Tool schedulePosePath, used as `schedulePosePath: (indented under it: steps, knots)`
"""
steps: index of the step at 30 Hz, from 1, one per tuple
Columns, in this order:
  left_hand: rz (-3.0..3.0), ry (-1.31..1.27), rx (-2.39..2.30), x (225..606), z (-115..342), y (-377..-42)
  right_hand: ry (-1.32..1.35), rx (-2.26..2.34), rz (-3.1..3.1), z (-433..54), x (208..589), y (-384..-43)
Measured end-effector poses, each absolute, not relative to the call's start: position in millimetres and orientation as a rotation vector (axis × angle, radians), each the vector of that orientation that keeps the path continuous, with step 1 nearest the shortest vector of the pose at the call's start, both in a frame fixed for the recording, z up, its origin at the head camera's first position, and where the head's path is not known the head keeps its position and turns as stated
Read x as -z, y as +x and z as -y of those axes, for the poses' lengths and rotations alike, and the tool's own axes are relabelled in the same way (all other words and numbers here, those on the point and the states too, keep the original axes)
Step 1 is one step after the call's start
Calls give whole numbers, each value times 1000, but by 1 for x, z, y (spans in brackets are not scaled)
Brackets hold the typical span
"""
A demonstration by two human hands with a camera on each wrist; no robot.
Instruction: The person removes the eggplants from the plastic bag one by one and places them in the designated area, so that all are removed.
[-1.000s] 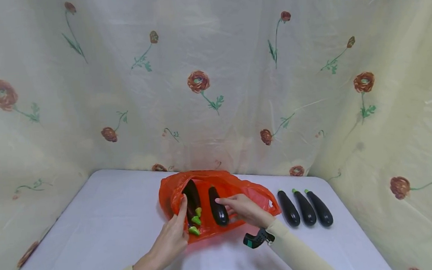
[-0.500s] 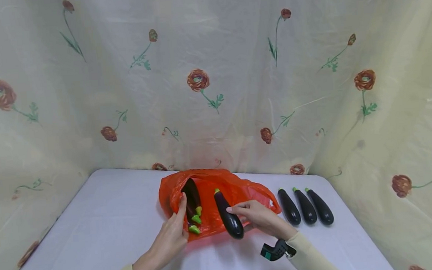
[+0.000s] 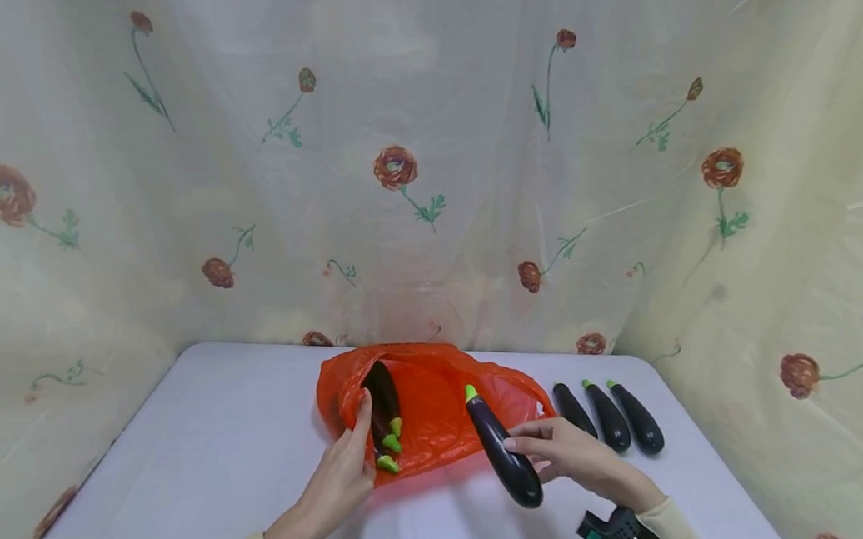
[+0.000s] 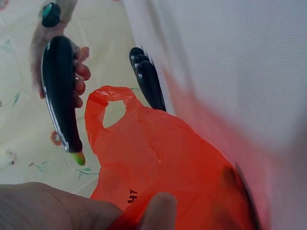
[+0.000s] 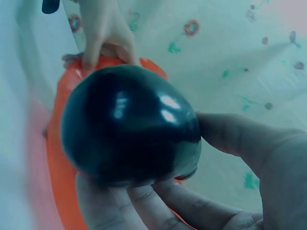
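Note:
My right hand (image 3: pixel 576 456) holds a dark purple eggplant (image 3: pixel 503 452) between thumb and fingers, in front of the red bag's right part. Its green stem end points up and away; the thick end fills the middle of the right wrist view. The red plastic bag (image 3: pixel 442 419) lies on its side with its mouth toward me. My left hand (image 3: pixel 344 472) pinches the bag's left rim, its thumb and a fingertip showing in the left wrist view. Inside the bag's left part lie several eggplants (image 3: pixel 386 394) with green stem ends toward me; the bag partly hides them.
Three more eggplants (image 3: pixel 637 415) lie in a row on the table to the right of the bag, the nearest one partly behind my right hand. The white-covered table (image 3: pixel 211 452) ends at a flower-patterned curtain (image 3: pixel 430 244) behind and at the sides.
My right hand has drawn the eggplant out of the bag's mouth, moving right and toward me. The left hand stays on the bag's rim.

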State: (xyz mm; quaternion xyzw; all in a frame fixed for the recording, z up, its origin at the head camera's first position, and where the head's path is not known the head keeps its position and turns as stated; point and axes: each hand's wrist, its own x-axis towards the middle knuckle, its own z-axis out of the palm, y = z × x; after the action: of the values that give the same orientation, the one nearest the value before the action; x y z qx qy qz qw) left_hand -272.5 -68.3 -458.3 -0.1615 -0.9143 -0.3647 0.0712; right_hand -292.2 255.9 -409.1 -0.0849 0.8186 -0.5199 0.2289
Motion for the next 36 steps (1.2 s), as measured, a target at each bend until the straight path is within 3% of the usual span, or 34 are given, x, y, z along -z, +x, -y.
schedulePosePath:
  steps: [15,36]
  knots:
    - [2783,-452,1093,463,69,-270,83,1493,-2414,-349,405,-287]
    - [2749,-475,1087,460,68,-272,418,1337,-2770,-460,427,-328]
